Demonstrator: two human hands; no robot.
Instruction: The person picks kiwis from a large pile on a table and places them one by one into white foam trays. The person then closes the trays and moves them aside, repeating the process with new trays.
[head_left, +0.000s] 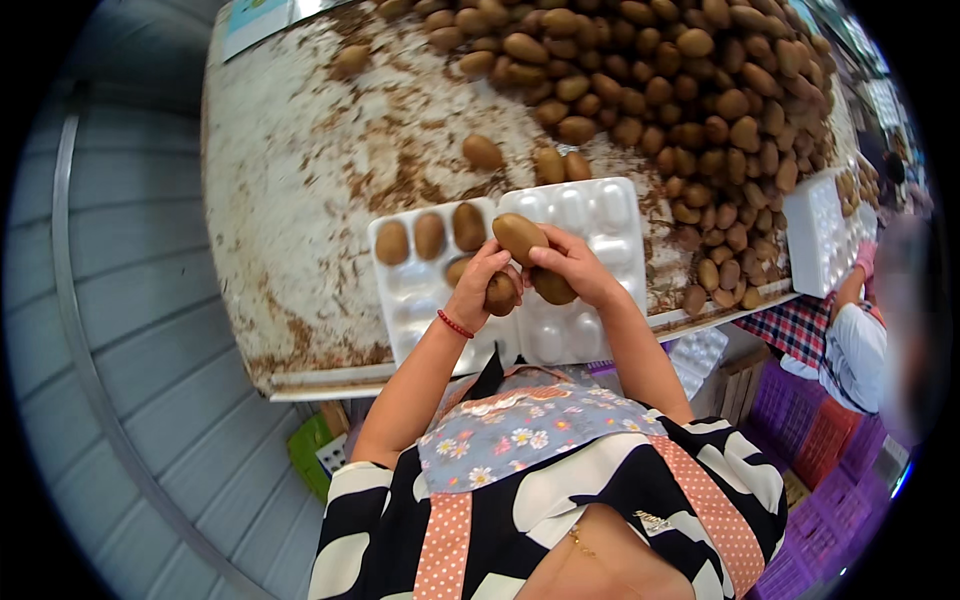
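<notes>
My left hand (480, 283), with a red bead bracelet at its wrist, is closed around a brown kiwifruit (501, 294). Between the thumb and fingers of my right hand (574, 262) is a longer kiwifruit (519, 238), which the left fingertips come close to. Another kiwifruit (553, 286) shows under the right palm; whether it is gripped or rests below, I cannot tell. Both hands are above two white moulded trays. In the left tray (412, 309), several kiwifruit (430, 235) sit in cups at the far side, one partly hidden by my left hand. Bare cups show in the right tray (619, 251).
A large heap of kiwifruit (667, 90) covers the table's far right. A few loose ones (482, 152) lie beyond the trays. Brown debris is scattered on the white tabletop (277, 187). At right stand stacked white trays (814, 232), a co-worker's gloved hand (866, 259) and purple crates (817, 517).
</notes>
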